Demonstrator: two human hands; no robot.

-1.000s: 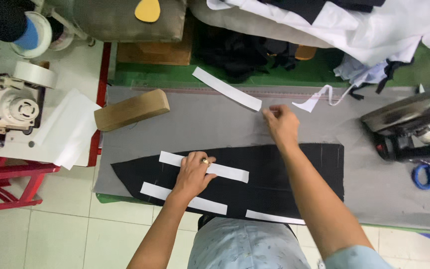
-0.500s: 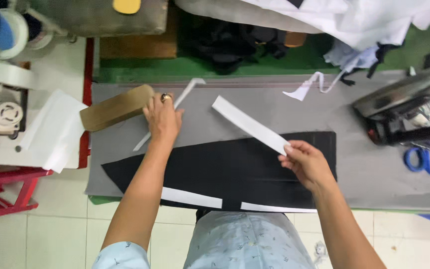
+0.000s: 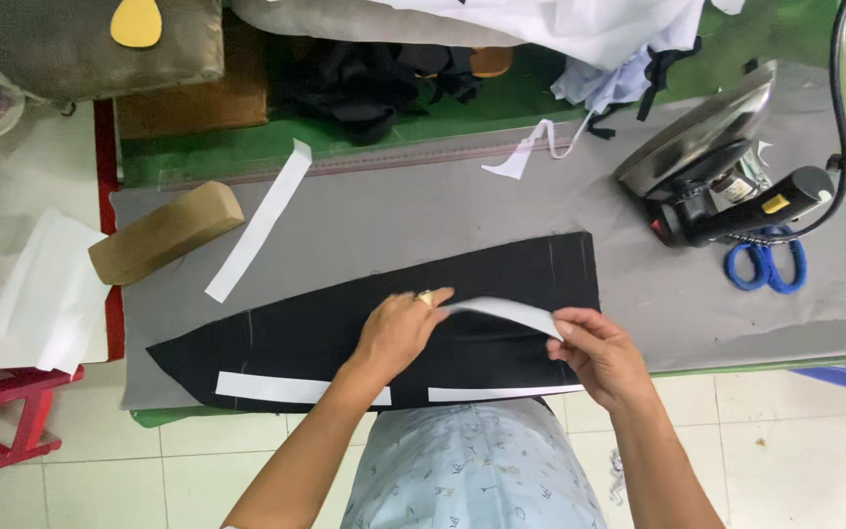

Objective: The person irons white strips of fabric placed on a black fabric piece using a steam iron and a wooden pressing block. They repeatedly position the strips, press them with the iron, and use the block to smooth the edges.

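**White strip held over the black panel**

We see a narrow white strip of stiff fabric or paper [image 3: 506,313] held between both hands, lifted slightly and bowed above a long black fabric panel [image 3: 501,279] that lies flat on the grey padded table cover [image 3: 423,211]. The left hand [image 3: 399,333] pinches the strip's left end with fingers closed on it, its heel resting on the black panel. The right hand [image 3: 599,353] grips the strip's right end between thumb and fingertips, fingers curled narrow, just over the panel's near edge.

Along that near edge we find two more white strips lying flat on the black cloth: a shorter one to the left [image 3: 296,389] and a thin one to the right [image 3: 501,393], with a small gap between them.

Further out, another long white strip [image 3: 261,217] lies slanted on the grey cover, well apart from the panel. Just beside it sits a tan rectangular block [image 3: 164,232]. At the right end of the table we see a heavy steam iron with a black handle [image 3: 712,167] tipped on its side, and blue-handled scissors [image 3: 764,264] touching it below. White cloth [image 3: 599,29] and dark garments [image 3: 364,88] are piled at the far edge, on the green surface [image 3: 198,152] beyond the cover.
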